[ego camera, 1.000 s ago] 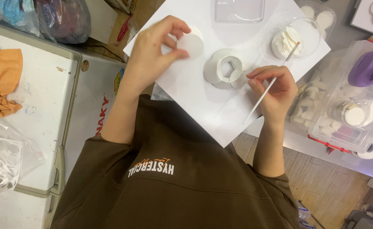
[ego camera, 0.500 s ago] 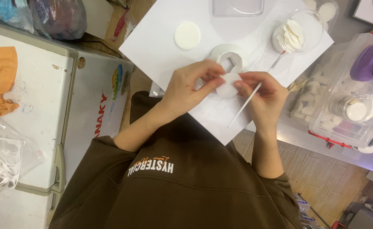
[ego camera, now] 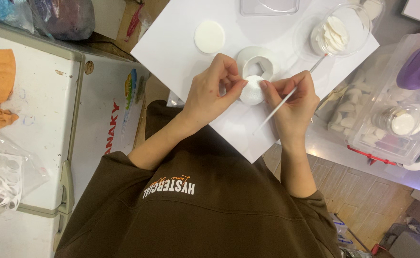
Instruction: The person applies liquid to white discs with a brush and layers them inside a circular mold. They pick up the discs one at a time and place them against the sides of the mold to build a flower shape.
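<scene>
White foam disc (ego camera: 253, 90), small and round, sits pinched between both hands just below the white ring mould (ego camera: 258, 64) on the white worktop sheet (ego camera: 181, 48). The left hand (ego camera: 213, 93) closes its thumb and forefinger narrowly on the disc's left edge, seemingly to steady it; the right hand (ego camera: 293, 98) presses a fingertip against the disc's right edge while the rest of its fingers are wrapped around a thin white stick (ego camera: 279, 109), which slants down past the palm, held like a pen so the tip stays ready without being set down. Holding the disc from both sides keeps it lifted slightly off the sheet, though whether it touches the sheet cannot be told.

Left of the ring mould, and a little above it, lies a flat round pad (ego camera: 209, 37) on its own. Right of the mould stands a clear round bowl (ego camera: 358, 19) holding a heap of thin white discs. Farther right of the mould, off the sheet, a clear plastic box (ego camera: 386, 138) holds more white round pieces and a small clear cup. Above the mould, a clear rectangular tray (ego camera: 269, 6) reaches past the top edge; its contents cannot be made out.
</scene>
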